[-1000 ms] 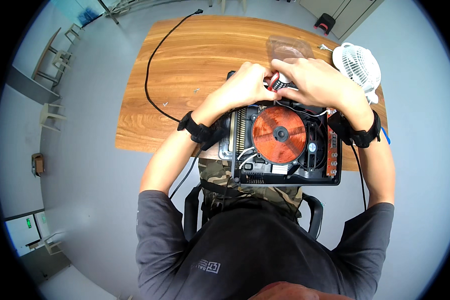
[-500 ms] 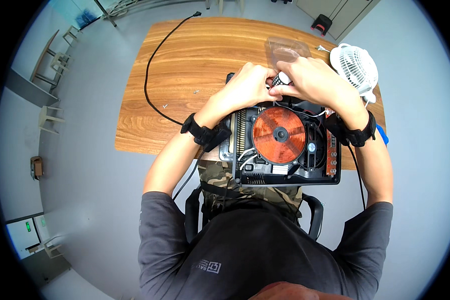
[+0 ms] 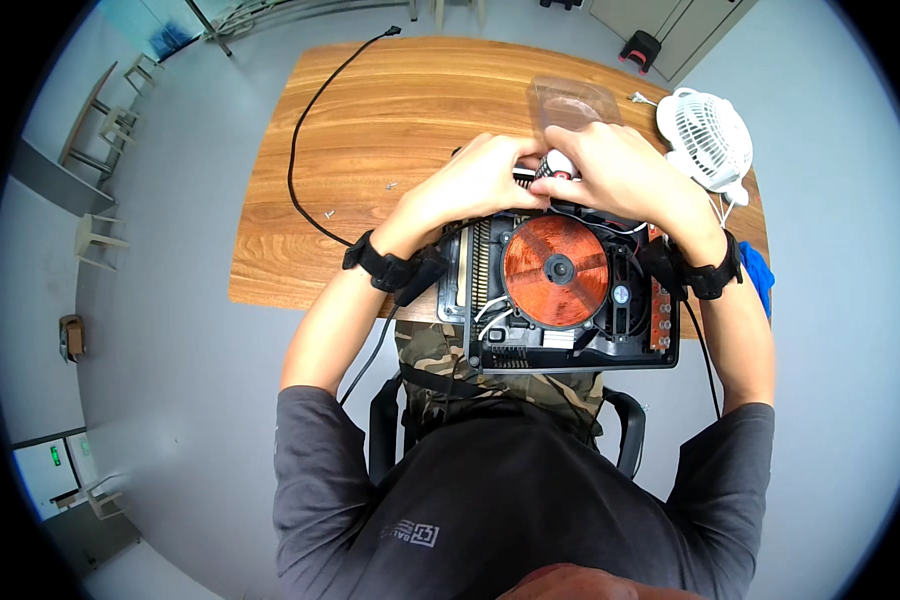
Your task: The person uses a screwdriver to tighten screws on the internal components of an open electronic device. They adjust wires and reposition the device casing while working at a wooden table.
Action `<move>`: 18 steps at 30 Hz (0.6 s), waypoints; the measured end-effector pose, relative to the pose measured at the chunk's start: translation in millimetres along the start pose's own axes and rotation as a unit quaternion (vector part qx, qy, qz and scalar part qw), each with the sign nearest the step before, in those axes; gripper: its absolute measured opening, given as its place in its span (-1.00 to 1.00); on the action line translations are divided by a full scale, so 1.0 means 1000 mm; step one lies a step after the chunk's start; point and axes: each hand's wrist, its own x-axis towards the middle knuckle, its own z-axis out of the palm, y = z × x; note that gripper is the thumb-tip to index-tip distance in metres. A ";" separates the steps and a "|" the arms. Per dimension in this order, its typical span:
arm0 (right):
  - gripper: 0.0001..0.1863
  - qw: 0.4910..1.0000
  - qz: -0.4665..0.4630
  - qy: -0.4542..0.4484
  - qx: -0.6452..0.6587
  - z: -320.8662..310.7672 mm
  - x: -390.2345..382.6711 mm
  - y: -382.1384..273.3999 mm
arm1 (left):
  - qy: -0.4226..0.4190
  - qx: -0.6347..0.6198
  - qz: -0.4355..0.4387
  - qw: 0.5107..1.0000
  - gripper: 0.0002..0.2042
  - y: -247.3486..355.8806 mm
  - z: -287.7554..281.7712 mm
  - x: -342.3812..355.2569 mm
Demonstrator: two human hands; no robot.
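An opened induction cooker with a round copper coil (image 3: 530, 270) rests at the near table edge, partly over my lap. My right hand (image 3: 615, 175) curls around a small white-and-black patterned object (image 3: 558, 165) above the cooker's far edge; its kind is unclear because my fingers cover much of it. Just left of it, my left hand (image 3: 485, 180) curves with thumb and forefinger apart, close to the cooker's far rim. White wires run from the coil, and an orange circuit board (image 3: 661, 325) lines the casing's right side.
Behind my right hand lies a clear plastic tray (image 3: 575, 98). A white fan (image 3: 707, 138) stands at the right, with blue cloth (image 3: 757, 277) below it. On the left, a black power cord (image 3: 292, 165) loops across the wooden table (image 3: 410, 90), near several small screws (image 3: 330, 214).
My fingers have moved apart: the left hand has drawn slightly left from the patterned object, which stays in my right hand and is tilted differently. Both forearms have shifted a little left.
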 end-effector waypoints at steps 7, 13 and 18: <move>-0.50 1.000 0.012 0.019 0.005 -0.003 -0.016 0.011 | -0.075 0.173 -0.050 0.981 -0.74 -0.029 0.014 -0.038; -0.51 0.995 -0.005 0.094 0.021 -0.020 -0.015 0.007 | -0.051 0.177 -0.066 0.981 -0.81 -0.029 0.020 -0.038; -0.56 0.988 0.068 0.123 0.066 -0.040 -0.029 0.017 | -0.073 0.164 -0.091 0.980 -0.81 -0.030 0.020 -0.036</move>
